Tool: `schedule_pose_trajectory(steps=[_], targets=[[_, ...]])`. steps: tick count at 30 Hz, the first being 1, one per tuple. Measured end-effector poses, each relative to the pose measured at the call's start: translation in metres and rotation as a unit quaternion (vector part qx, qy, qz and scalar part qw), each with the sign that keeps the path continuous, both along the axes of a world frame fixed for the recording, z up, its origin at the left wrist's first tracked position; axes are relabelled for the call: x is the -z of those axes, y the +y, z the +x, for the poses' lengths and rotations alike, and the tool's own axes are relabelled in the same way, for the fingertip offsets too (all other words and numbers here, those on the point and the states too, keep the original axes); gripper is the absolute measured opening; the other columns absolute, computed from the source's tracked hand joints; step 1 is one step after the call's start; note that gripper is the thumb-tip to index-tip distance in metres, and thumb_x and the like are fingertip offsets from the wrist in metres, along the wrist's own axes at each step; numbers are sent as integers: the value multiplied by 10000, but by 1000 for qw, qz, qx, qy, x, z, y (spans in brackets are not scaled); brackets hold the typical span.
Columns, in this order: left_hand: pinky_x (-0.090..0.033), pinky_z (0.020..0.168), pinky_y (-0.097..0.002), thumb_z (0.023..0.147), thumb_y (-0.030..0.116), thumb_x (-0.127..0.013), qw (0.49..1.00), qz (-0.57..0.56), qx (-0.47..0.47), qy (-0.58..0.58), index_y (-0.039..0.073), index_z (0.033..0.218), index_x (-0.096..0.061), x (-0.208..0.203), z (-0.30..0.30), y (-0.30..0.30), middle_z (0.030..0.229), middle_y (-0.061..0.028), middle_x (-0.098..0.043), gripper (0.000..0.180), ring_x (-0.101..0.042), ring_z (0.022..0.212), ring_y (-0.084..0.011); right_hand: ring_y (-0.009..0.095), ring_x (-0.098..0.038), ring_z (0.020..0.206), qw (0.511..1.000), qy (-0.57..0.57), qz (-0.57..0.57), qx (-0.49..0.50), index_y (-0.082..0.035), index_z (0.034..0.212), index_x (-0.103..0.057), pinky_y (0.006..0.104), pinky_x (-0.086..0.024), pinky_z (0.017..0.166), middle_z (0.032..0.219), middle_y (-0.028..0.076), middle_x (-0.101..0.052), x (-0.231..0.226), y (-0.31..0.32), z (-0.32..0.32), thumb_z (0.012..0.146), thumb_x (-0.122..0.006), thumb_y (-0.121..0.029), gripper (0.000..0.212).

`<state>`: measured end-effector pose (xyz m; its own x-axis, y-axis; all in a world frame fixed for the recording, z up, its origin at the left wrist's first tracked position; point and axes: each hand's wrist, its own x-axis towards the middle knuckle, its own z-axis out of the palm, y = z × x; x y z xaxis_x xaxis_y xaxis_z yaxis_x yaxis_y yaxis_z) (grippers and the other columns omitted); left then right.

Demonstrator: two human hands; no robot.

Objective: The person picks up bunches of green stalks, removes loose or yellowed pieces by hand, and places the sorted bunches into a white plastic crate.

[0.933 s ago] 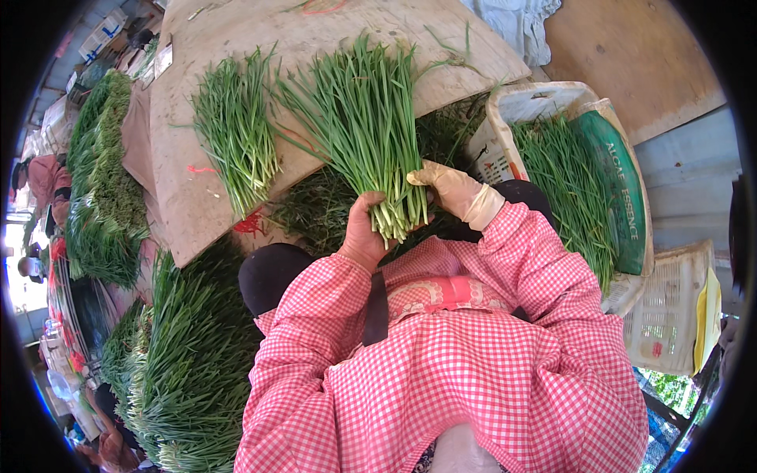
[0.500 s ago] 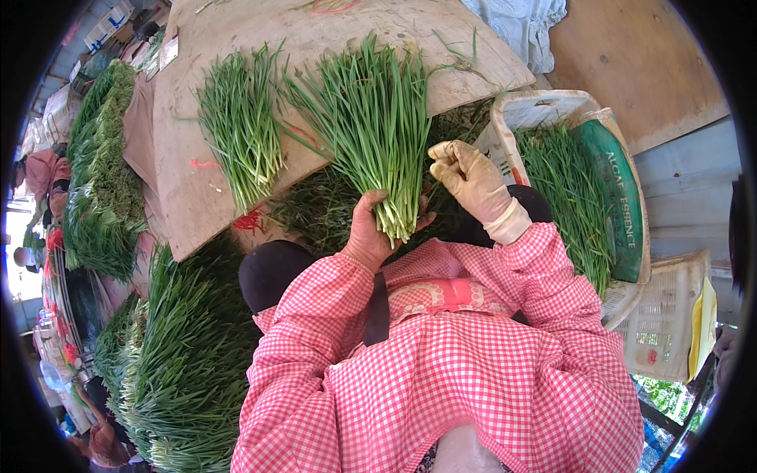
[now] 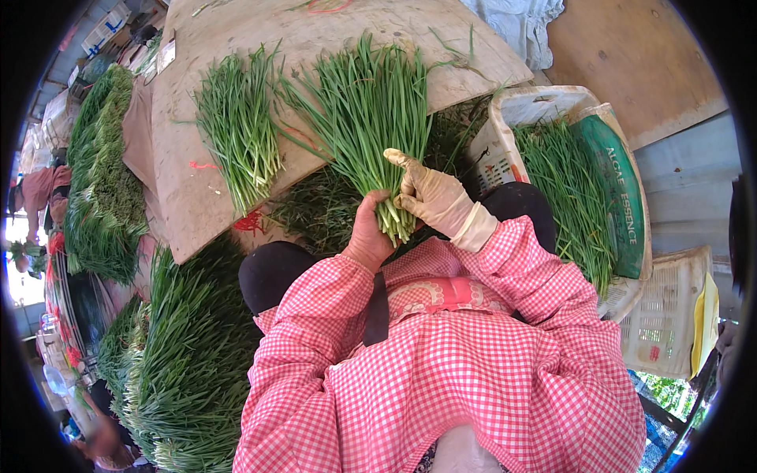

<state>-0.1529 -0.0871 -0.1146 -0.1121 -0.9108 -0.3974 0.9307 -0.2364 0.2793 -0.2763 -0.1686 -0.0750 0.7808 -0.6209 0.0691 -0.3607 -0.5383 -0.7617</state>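
Note:
My left hand [image 3: 371, 231], bare, is closed around the pale stem ends of a bunch of garlic chives [image 3: 371, 110]. The long green leaves fan away from me over the edge of a wooden board [image 3: 181, 150]. My right hand [image 3: 434, 193], in a stained pale glove, grips the right side of the bunch low down. One gloved digit stretches across the leaves while another bends against the stems; the rest of its fingers are partly hidden. A smaller bunch of chives [image 3: 244, 130] lies on the board to the left.
A white plastic crate [image 3: 544, 98] at the right holds more chives and a green printed sack [image 3: 607, 189]. A large heap of chives [image 3: 185, 355] is at the lower left, another heap [image 3: 98, 173] beyond it. Loose leaves [image 3: 319, 209] lie below the board's edge. A red string [image 3: 251, 223] hangs there.
My right hand has moved left from beside the bunch onto its stems, and one digit has stretched out over the leaves. My left hand keeps its hold in about the same place.

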Motion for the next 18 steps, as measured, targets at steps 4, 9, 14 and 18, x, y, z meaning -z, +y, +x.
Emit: schedule_pose_trajectory(steps=[4,9,14,18], targets=[[-530,756,-377,820,236,-500,999,32,-20,-32,1,1021,-548,7,-3,-2,905,-128,-633,313,-630,810,-239,256,-590,640,989,-5,-135,53,-125,1219,-433,358,-474,571,733,68,-571,5,16,-6,764,-607,-144,488],[-539,689,-341,824,181,-521,995,59,-35,-69,13,1021,-528,0,-4,-3,878,-100,-620,259,-623,753,-209,107,-476,563,992,8,114,44,-72,928,-500,251,-431,553,649,-9,-489,12,36,-19,770,-625,-97,203],[-530,663,-325,822,206,-508,996,35,-53,-66,-2,1081,-502,4,-4,-3,958,-129,-610,332,-596,758,-201,102,-531,609,922,75,363,-108,-43,838,-517,263,-438,552,677,8,-564,-30,47,-31,745,-643,-149,189],[-520,707,-370,788,238,-494,998,-22,-18,47,-6,1204,-442,4,3,-7,1096,-177,-544,486,-585,840,-244,157,-585,748,873,150,380,-267,-43,916,-561,289,-470,646,769,69,-597,-41,39,-47,755,-614,-131,191]])
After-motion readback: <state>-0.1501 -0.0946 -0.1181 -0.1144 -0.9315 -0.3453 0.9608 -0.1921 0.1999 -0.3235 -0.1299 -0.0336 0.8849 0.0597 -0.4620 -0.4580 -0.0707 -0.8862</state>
